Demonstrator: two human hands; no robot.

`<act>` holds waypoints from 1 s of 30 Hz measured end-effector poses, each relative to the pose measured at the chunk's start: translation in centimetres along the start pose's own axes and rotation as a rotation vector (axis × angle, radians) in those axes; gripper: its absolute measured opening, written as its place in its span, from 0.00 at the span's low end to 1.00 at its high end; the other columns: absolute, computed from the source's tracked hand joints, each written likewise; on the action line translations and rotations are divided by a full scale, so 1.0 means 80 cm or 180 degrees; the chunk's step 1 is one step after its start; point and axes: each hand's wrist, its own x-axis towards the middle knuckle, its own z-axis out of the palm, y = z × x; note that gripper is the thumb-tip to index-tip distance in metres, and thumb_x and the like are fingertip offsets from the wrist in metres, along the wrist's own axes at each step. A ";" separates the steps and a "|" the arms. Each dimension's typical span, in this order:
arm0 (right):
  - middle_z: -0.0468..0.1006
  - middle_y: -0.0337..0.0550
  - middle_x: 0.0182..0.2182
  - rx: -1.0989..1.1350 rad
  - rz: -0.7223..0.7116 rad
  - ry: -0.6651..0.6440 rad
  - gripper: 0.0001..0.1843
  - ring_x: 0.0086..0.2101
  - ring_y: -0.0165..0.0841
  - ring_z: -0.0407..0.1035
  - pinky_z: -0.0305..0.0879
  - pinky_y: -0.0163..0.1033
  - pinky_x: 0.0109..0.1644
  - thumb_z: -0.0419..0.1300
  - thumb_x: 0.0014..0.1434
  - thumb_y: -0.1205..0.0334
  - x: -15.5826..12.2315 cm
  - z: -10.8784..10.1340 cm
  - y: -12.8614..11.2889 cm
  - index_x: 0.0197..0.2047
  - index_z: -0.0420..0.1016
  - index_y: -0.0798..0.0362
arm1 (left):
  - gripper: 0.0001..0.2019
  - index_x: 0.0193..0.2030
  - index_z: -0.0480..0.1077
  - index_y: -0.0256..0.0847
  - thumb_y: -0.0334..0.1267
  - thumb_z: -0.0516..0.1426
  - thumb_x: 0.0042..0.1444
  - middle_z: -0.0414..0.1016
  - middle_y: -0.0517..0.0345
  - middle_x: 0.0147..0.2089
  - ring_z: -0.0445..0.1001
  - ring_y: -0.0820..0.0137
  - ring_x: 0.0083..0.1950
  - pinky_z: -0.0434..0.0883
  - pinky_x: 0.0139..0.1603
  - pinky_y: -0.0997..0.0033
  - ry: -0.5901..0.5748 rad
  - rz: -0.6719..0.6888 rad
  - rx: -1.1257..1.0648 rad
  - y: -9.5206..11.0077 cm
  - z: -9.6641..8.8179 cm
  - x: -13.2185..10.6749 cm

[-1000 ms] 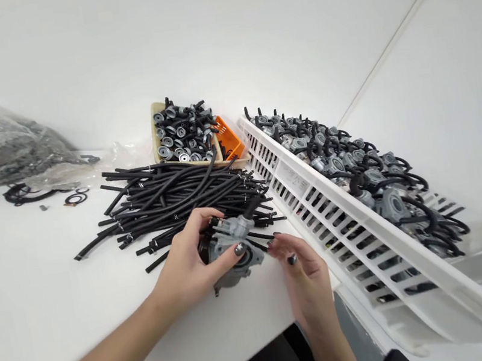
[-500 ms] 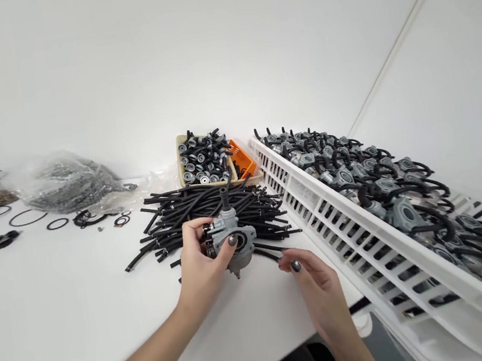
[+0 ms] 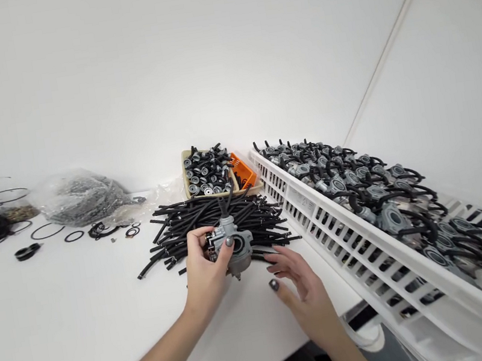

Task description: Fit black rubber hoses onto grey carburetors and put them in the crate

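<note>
Fingers of left hand [image 3: 205,276] clamped on gray metal part [image 3: 239,256], left of white crate [image 3: 341,211]. Right hand [image 3: 302,293] between part and crate: thumb apart from other fingers, nothing seen gripped. Left hand alone seems to carry the part; a thumb slip could drop it onto the hoses [image 3: 200,214] left of crate. Right fingertips, near hoses, might snag one.

Carburetor [image 3: 245,252] in left grip [image 3: 205,276], right grip [image 3: 303,292] beside, black hoses [image 3: 196,217]
</note>
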 end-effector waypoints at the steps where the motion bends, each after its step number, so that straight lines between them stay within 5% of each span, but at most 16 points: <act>1: 0.73 0.50 0.56 -0.0047 -0.0054 -0.0072 0.31 0.50 0.42 0.71 0.65 0.51 0.56 0.65 0.54 0.55 -0.002 0.006 -0.001 0.61 0.65 0.46 | 0.22 0.48 0.60 0.43 0.54 0.59 0.54 0.70 0.57 0.41 0.71 0.69 0.36 0.69 0.33 0.70 -0.0051 0.0051 0.0055 0.002 0.000 -0.002; 4: 0.63 0.50 0.65 0.0017 0.0022 -0.0355 0.53 0.60 0.46 0.62 0.56 0.56 0.64 0.71 0.45 0.62 -0.008 0.032 -0.005 0.69 0.49 0.42 | 0.22 0.48 0.59 0.43 0.51 0.60 0.53 0.71 0.56 0.42 0.73 0.67 0.39 0.70 0.38 0.68 -0.0345 0.0183 0.0096 0.011 0.000 -0.010; 7: 0.68 0.50 0.61 0.0320 0.0237 -0.0435 0.63 0.59 0.45 0.65 0.58 0.56 0.63 0.73 0.38 0.68 -0.009 0.055 -0.008 0.71 0.42 0.41 | 0.21 0.47 0.59 0.44 0.49 0.60 0.52 0.74 0.53 0.43 0.75 0.65 0.41 0.71 0.40 0.65 -0.0586 0.0300 0.0055 0.017 -0.001 -0.016; 12: 0.79 0.47 0.50 0.0504 0.0542 -0.0061 0.55 0.49 0.44 0.74 0.69 0.51 0.53 0.71 0.38 0.74 -0.006 0.064 -0.002 0.67 0.54 0.42 | 0.20 0.46 0.59 0.45 0.50 0.61 0.52 0.73 0.46 0.55 0.74 0.58 0.53 0.71 0.46 0.63 -0.1174 0.0546 0.0113 0.020 -0.010 -0.011; 17: 0.78 0.50 0.50 0.1177 0.0236 0.0079 0.49 0.50 0.45 0.73 0.69 0.50 0.56 0.76 0.35 0.60 -0.003 0.052 0.006 0.61 0.63 0.45 | 0.30 0.56 0.59 0.45 0.66 0.45 0.58 0.72 0.44 0.59 0.74 0.63 0.38 0.68 0.37 0.65 -0.1853 0.0615 0.0119 0.028 -0.015 -0.007; 19: 0.78 0.52 0.50 0.1408 0.0187 0.0197 0.45 0.51 0.46 0.72 0.68 0.52 0.57 0.75 0.39 0.52 -0.002 0.048 0.006 0.60 0.64 0.46 | 0.36 0.63 0.55 0.46 0.68 0.43 0.56 0.66 0.42 0.65 0.73 0.64 0.39 0.68 0.38 0.65 -0.1813 0.0463 -0.0037 0.026 -0.011 -0.008; 22: 0.78 0.51 0.50 0.1483 0.0249 0.0234 0.43 0.50 0.45 0.73 0.67 0.54 0.58 0.73 0.42 0.50 -0.004 0.044 0.007 0.60 0.64 0.45 | 0.40 0.67 0.53 0.49 0.68 0.49 0.53 0.59 0.45 0.69 0.69 0.58 0.54 0.66 0.54 0.59 -0.1777 0.0060 -0.0573 0.016 -0.003 -0.011; 26: 0.73 0.52 0.55 0.1155 0.0222 -0.0129 0.46 0.54 0.44 0.70 0.62 0.52 0.61 0.73 0.40 0.55 -0.014 0.042 0.015 0.62 0.63 0.46 | 0.33 0.64 0.61 0.48 0.63 0.51 0.56 0.67 0.47 0.64 0.68 0.55 0.61 0.63 0.61 0.55 -0.2352 -0.0906 -0.2058 0.007 0.002 -0.017; 30: 0.68 0.53 0.60 0.0957 0.0144 -0.0392 0.50 0.59 0.45 0.64 0.59 0.51 0.64 0.73 0.40 0.56 -0.020 0.043 0.016 0.65 0.59 0.47 | 0.22 0.53 0.72 0.45 0.53 0.57 0.55 0.77 0.51 0.53 0.73 0.57 0.56 0.64 0.61 0.57 -0.2346 -0.1463 -0.2395 0.008 0.000 -0.021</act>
